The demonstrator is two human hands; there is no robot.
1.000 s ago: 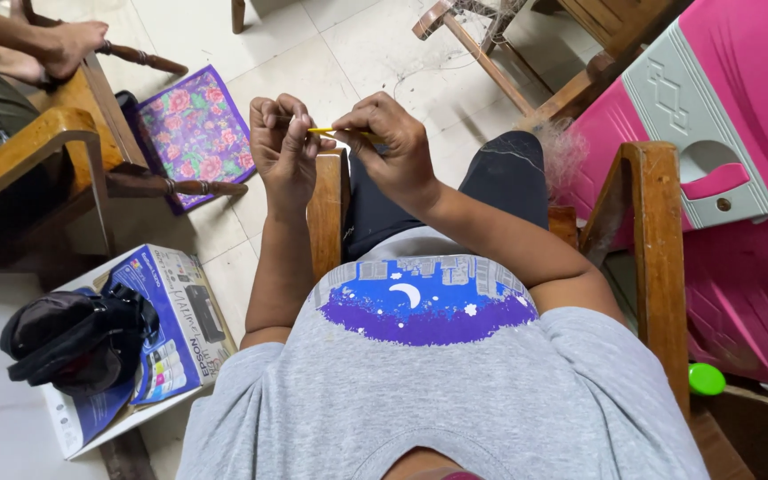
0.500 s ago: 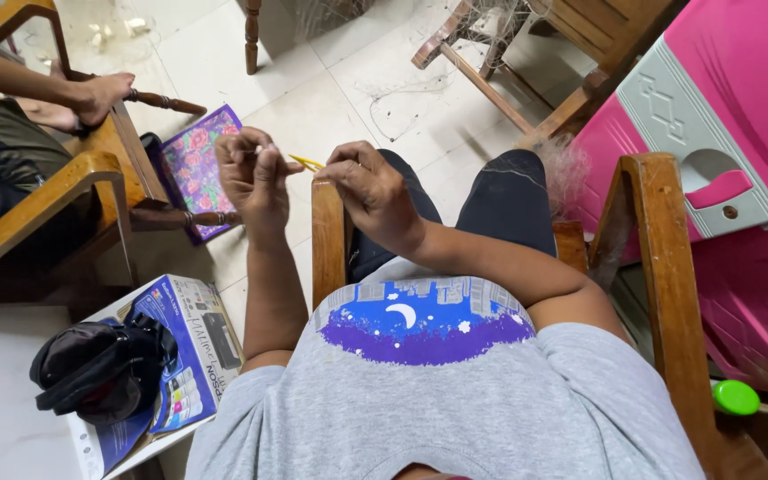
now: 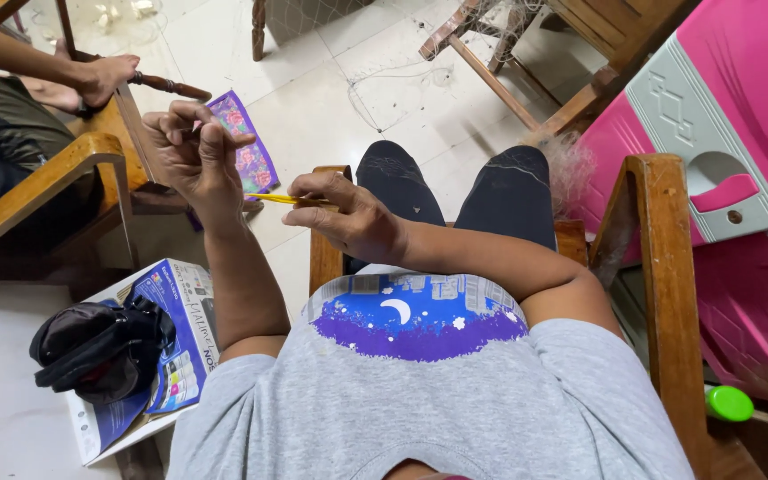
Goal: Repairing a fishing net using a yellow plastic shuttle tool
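Observation:
I sit in a wooden chair (image 3: 661,267), my legs in dark trousers stretched out ahead. My right hand (image 3: 356,220) is closed around a thin yellow stick (image 3: 276,199) that points left, over the chair's left arm. My left hand (image 3: 190,147) is raised further left and a little higher, fingers curled and pinched together, apart from the stick's tip. Whatever lies between those fingers is too fine to make out. Thin net threads (image 3: 393,76) trail over the pale floor beyond my knees.
Another person's hand (image 3: 107,76) rests on a wooden chair (image 3: 55,173) at the left. A purple patterned book (image 3: 249,158) lies on the floor. A black bag (image 3: 100,348) sits on a blue-and-white box (image 3: 180,302). Pink plastic furniture (image 3: 740,124) and a green cap (image 3: 728,403) are at the right.
My hands were together on the yellow stick; the left hand has pulled away up and to the left. The right hand keeps the stick.

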